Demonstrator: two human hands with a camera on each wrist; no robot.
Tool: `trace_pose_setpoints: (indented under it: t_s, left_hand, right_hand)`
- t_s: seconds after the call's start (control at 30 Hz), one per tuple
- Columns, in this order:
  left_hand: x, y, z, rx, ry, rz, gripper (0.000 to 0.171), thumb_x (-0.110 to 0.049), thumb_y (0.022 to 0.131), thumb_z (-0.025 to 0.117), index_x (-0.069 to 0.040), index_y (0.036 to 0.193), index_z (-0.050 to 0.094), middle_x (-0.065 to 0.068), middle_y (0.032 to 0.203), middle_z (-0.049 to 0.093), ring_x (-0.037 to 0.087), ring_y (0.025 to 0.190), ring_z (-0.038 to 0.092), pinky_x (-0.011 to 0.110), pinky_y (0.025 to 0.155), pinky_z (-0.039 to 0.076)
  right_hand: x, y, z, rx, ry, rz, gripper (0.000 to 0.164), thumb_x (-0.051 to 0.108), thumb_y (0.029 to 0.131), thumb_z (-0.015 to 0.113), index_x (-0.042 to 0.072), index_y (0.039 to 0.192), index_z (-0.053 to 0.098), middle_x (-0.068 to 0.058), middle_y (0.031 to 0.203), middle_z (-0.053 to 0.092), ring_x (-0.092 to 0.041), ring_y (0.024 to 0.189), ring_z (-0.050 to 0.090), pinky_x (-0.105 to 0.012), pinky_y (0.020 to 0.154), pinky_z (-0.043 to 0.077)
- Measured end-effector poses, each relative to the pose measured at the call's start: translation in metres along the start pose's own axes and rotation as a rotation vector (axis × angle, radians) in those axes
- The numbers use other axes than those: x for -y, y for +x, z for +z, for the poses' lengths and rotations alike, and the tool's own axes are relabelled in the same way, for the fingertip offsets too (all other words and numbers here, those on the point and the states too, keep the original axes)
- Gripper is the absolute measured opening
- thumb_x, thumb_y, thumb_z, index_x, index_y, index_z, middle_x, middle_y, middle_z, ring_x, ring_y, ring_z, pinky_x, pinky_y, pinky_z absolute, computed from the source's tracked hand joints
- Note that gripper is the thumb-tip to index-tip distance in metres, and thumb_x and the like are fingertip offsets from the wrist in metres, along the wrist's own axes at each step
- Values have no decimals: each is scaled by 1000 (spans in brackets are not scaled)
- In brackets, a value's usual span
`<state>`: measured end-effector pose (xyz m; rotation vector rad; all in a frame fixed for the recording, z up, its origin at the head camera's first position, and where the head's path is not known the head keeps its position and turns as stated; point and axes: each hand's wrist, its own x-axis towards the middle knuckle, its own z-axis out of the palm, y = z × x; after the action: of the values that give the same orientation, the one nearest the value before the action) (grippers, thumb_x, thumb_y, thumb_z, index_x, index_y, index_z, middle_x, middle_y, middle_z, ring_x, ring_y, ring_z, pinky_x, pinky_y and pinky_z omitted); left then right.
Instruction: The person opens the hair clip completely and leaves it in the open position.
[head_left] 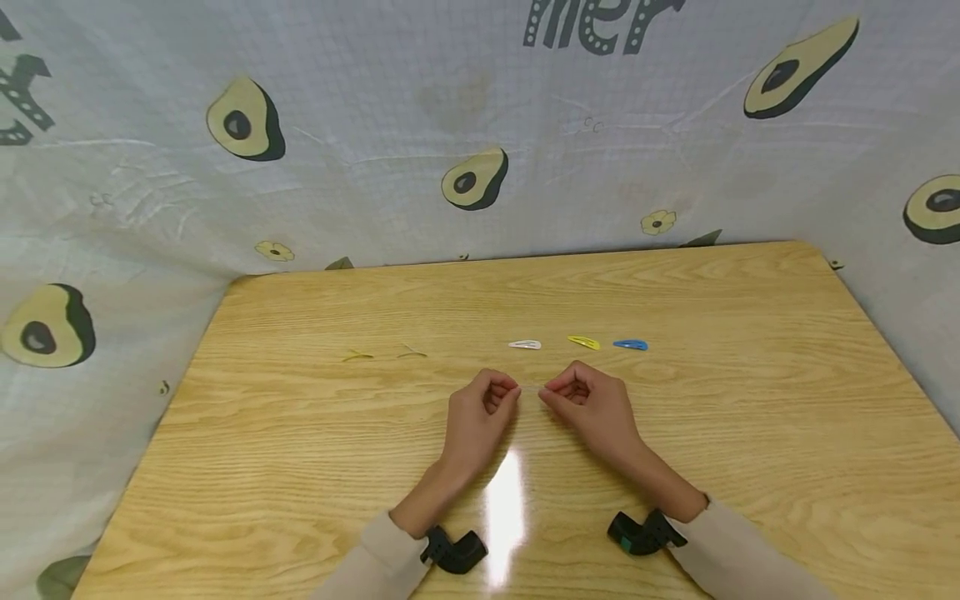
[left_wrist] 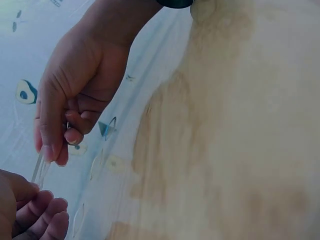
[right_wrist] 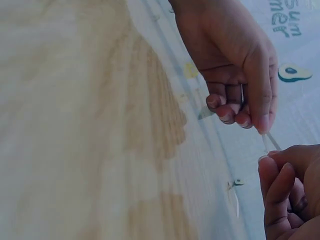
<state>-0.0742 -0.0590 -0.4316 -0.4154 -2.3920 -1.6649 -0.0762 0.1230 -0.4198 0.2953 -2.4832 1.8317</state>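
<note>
Over the middle of the table, my left hand [head_left: 482,412] and right hand [head_left: 592,408] face each other with a small gap between their fingertips. Each pinches one end of a thin, pale, see-through band [head_left: 530,386] between thumb and index finger. The left wrist view shows the band [left_wrist: 40,169] as two slim strands side by side, spanning from one hand to the other. Its ends are hidden in the fingertips. In the right wrist view a short piece of the band [right_wrist: 266,143] shows between the fingers.
Beyond the hands lie a white hair clip [head_left: 525,344], a yellow hair clip [head_left: 583,342] and a blue hair clip [head_left: 631,344]. Farther left are a thin yellow crossed strand [head_left: 358,355] and a paler strand [head_left: 412,352]. The wooden table [head_left: 300,450] meets an avocado-print cloth [head_left: 360,192] behind.
</note>
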Motion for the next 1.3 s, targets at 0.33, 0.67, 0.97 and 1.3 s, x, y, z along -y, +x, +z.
trace_pose_setpoints:
  t_s: [0.33,0.67,0.97,1.3]
  left_hand:
    - [5,4,-14,-44,32,10,2,-2,90,65,-1,92,65,4,81,65,14,70,60,26,62,50]
    - [15,10,-24,-99,101,45,6,-7,88,69,-1,89,68,1,76,65,12,65,56,25,57,46]
    - [26,16,-32,-173,135,70,6,-6,87,70,0,87,69,4,76,66,14,65,57,25,57,46]
    - [30,22,-37,-230,200,82,4,-3,87,70,0,87,68,6,76,65,14,63,56,24,55,45]
  right_hand:
    - [-5,12,14,-24,-3,-87,10,14,84,75,8,85,68,2,71,67,-14,58,62,-27,52,49]
    - [-7,25,25,-7,37,-56,10,15,83,76,9,86,69,0,79,69,-14,67,65,-25,59,52]
    - [-5,36,38,-10,28,-78,13,15,85,74,6,92,69,-5,87,69,-18,77,65,-24,66,51]
    - [-7,46,52,-53,2,-91,8,16,87,72,9,91,68,0,82,68,-12,75,65,-26,66,52]
